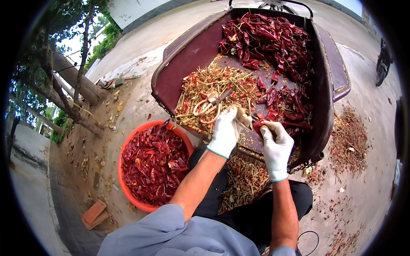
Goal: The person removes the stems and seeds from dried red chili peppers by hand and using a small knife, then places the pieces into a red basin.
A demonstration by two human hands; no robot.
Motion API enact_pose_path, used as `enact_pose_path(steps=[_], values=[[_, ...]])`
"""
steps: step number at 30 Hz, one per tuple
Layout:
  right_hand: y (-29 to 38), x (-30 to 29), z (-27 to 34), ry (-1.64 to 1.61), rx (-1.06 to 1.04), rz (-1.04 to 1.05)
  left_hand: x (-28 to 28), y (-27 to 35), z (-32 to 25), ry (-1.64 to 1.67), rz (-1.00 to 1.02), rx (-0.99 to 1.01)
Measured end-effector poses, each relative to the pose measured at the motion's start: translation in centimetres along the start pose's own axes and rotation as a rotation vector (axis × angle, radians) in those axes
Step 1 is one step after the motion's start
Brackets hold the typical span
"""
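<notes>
My left hand, in a white glove with a teal cuff, is over the front edge of a cargo tricycle bed. Its fingers are curled, and whether they pinch anything is unclear. Close by it, scissors with pale loop handles lie on a heap of dry stems and red scraps. My right hand, gloved alike, pinches a dried red chili between thumb and fingers. Loose dried chilies lie just beyond it, joining a large chili pile at the far end.
An orange-red basin full of dried chilies stands on the ground at left. Stems are heaped between my legs, and more debris lies right. A chain hangs at the bed's corner. Bricks and trees are at left.
</notes>
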State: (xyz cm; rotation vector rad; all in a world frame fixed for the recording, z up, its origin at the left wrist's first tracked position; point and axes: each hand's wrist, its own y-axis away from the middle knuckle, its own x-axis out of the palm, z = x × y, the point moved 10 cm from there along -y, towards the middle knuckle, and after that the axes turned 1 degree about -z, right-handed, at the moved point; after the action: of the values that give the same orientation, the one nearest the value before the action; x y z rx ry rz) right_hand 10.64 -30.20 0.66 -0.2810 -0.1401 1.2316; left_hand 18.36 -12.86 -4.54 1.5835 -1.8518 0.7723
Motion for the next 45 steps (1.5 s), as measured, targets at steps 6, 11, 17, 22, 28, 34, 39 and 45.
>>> enact_pose_path(steps=[6,11,17,22,28,34,39,45], values=[[0.8,-0.2,-2.8,-0.465,0.443,0.074,-2.6,-2.4,-5.0,-0.650,-0.149,0.078],[1.6,1.8,-3.3,-0.893,0.635,0.180,2.0,-3.7,-4.1,-1.417,0.062,0.208],[2.0,2.4,-4.7,-0.672,0.639,0.279,8.6,-8.4,1.1,-2.217,0.302,0.322],[1.4,0.9,-4.5,-0.515,0.591,0.170,8.5,-12.1,6.3,-2.480,0.365,0.432],[0.9,0.0,-4.3,-0.484,0.586,0.109,6.3,-13.6,6.8,-2.287,0.246,0.316],[-0.1,-0.8,-5.0,-0.389,0.486,0.016,6.0,-8.1,0.3,-1.805,0.037,0.286],[-0.4,-0.7,-4.9,-0.366,0.408,-0.064,7.6,-0.3,-2.2,-1.566,0.101,0.404],[-0.3,0.5,-4.2,-0.086,0.187,0.020,10.3,4.8,-2.3,-1.709,0.215,0.730]])
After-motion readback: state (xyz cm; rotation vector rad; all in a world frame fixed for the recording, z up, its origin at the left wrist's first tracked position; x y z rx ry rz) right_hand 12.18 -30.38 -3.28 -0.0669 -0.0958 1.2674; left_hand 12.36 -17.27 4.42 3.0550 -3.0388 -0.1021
